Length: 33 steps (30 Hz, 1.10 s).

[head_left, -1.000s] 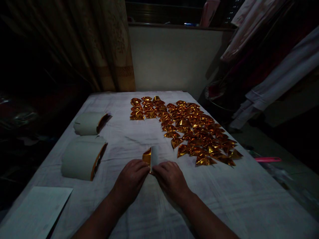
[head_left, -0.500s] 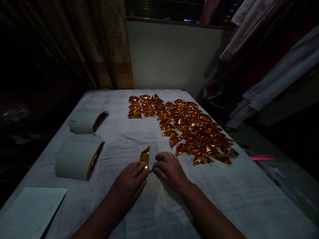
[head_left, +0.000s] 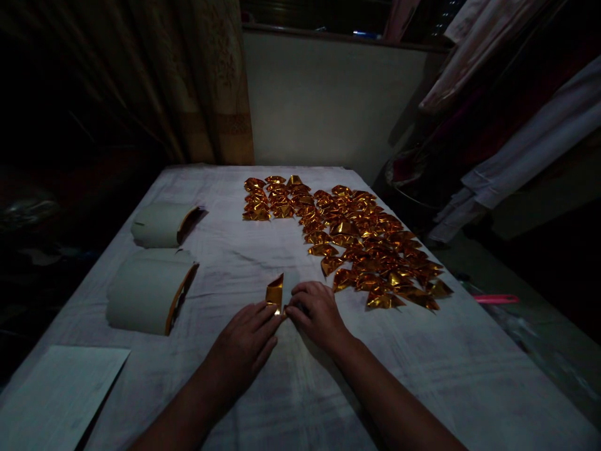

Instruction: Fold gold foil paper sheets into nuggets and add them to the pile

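Note:
A small sheet of gold foil paper [head_left: 276, 292] with a pale back is pressed down on the white cloth [head_left: 422, 363] just in front of me. My left hand [head_left: 244, 341] lies with fingers stretched out, fingertips on the paper's near left edge. My right hand [head_left: 317, 310] has its fingers curled, pinching the paper's right part against the cloth. A spread of several folded gold foil pieces [head_left: 361, 241] lies beyond and to the right of my hands.
Two curled stacks of pale-backed foil sheets, a nearer stack [head_left: 148, 291] and a farther stack [head_left: 162, 224], lie at the left. A flat pale sheet [head_left: 61, 394] sits at the near left corner. Curtains and hanging clothes surround the table's far side; a pink object [head_left: 498, 299] lies off to the right.
The paper stood up between my fingertips a second ago; now it is lower and flattened onto the cloth. My right hand moved forward over it and my left fingers stretched out.

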### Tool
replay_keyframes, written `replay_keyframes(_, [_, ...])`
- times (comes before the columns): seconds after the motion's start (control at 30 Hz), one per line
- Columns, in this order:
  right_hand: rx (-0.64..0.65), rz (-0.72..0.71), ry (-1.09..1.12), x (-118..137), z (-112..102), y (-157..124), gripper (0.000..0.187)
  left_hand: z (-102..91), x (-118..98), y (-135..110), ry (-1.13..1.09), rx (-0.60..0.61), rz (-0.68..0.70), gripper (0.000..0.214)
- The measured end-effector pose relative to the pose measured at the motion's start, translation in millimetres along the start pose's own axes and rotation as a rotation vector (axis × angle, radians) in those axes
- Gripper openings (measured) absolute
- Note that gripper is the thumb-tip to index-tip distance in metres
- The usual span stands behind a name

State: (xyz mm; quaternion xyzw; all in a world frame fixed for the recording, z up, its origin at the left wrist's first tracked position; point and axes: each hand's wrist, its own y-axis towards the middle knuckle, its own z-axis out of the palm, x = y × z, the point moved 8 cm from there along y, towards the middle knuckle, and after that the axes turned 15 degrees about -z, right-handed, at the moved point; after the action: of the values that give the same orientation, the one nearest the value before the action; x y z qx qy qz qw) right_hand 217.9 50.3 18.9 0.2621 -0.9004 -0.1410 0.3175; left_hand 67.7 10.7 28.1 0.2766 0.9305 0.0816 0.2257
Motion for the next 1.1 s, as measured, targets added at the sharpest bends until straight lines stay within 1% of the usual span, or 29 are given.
replay_keyframes(0.1, [-0.002, 0.003, 0.003, -1.0, 0.8, 1.1, 0.010, -1.9, -0.5, 0.1, 0.006, -0.010, 0.002, 0.042])
replay_keyframes(0.37, [0.034, 0.015, -0.022, -0.4, 2.7, 4.3, 0.009, -3.8, -5.2, 2.1, 0.002, 0.019, 0.022, 0.035])
replay_keyframes(0.7, [0.030, 0.010, -0.002, -0.1, 3.5, 5.5, 0.010, 0.4, -2.8, -0.6, 0.012, 0.013, 0.005, 0.035])
replay_keyframes(0.83, [0.023, 0.011, -0.012, 0.1, 2.8, 5.6, 0.010, -1.0, -6.1, 0.8, 0.030, 0.020, 0.011, 0.035])
replay_keyframes(0.97, [0.045, -0.003, -0.032, 2.7, 3.9, 5.4, 0.009, -4.0, -10.4, 3.0, 0.015, 0.004, 0.019, 0.033])
replay_keyframes(1.1, [0.051, 0.003, -0.059, 2.3, 4.1, 4.7, 0.016, -1.9, -10.4, 3.3, 0.032, 0.015, 0.006, 0.034])
